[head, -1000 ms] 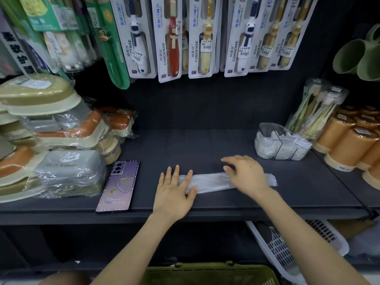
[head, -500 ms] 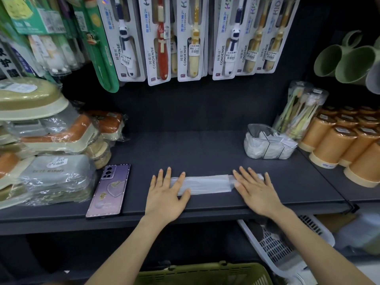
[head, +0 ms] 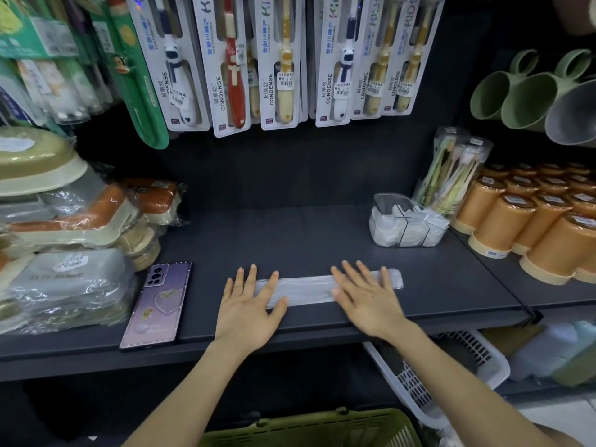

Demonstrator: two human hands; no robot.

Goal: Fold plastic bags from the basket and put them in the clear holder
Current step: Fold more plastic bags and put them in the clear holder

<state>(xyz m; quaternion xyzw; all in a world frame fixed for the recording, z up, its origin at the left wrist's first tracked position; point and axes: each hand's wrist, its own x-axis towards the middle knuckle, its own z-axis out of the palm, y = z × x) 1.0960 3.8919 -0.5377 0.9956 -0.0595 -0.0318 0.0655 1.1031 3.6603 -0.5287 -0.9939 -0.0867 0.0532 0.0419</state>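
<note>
A clear plastic bag [head: 306,289], folded into a long narrow strip, lies flat near the front edge of the dark shelf [head: 290,233]. My left hand [head: 250,306] presses its left end with straight spread fingers. My right hand [head: 366,296] lies flat on its right part, fingers straight; the strip's right tip shows past the fingers. The clear holder [head: 406,222] stands at the back right of the shelf with several folded white bags inside. An olive green basket [head: 309,429] sits below the shelf at the bottom edge of the view.
A purple phone [head: 158,303] lies left of my left hand. Wrapped soap boxes [head: 64,240] are stacked at the left. Orange cups [head: 532,227] and a toothbrush tub [head: 451,171] crowd the right. Toothbrush packs [head: 280,59] hang above. A white basket [head: 451,369] sits lower right.
My right hand went from curled fingers on the strip to flat and slid toward the strip's right end. My left hand stayed pressing the left end.
</note>
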